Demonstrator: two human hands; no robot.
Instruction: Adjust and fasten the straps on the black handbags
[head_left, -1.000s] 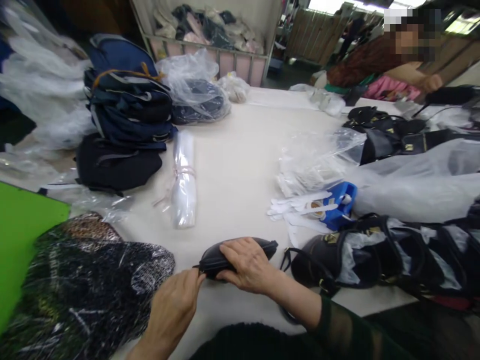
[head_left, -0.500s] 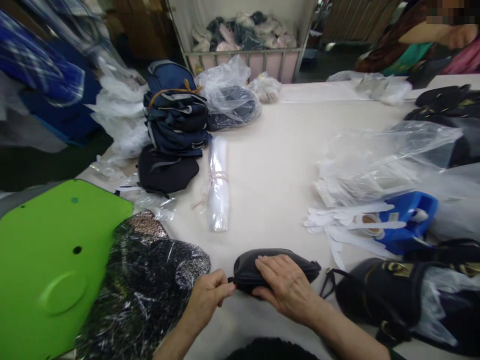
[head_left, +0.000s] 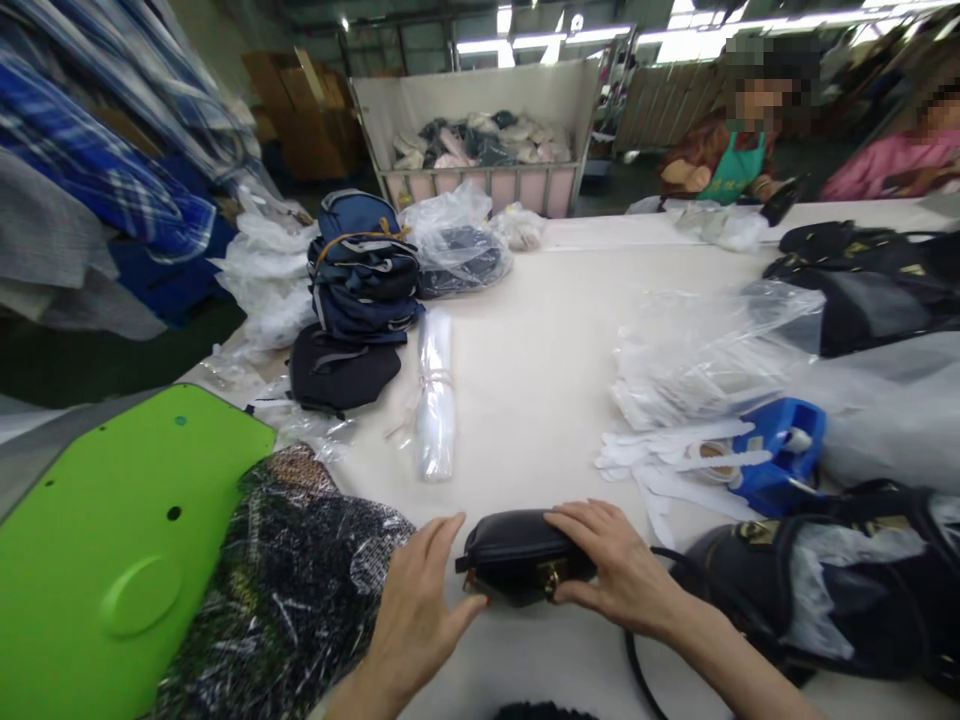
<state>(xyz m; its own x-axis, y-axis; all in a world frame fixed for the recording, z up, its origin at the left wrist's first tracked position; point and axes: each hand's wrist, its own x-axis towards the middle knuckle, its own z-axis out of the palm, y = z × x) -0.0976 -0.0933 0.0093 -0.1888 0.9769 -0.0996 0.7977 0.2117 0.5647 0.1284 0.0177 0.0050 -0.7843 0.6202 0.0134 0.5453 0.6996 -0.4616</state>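
Note:
A small black handbag with a gold clasp on its front stands on the pale table near me. My right hand grips its right end, thumb at the clasp and fingers over the top. Around the left end, my left hand is spread, thumb and fingers apart; whether a fingertip touches the bag I cannot tell. A black strap trails from the right side of the bag down the table. Further right lie larger black bags with clear plastic stuffed in them.
On the left are a green panel and a shiny black plastic wrap. Beyond lie a tied plastic roll and stacked dark blue backpacks. At right sits a blue container beside white strips. People work at the far right.
My left hand has gone from a pinch at the bag's left end to spread fingers. The bag has turned so its gold clasp shows. The view has tilted up, showing people across the table.

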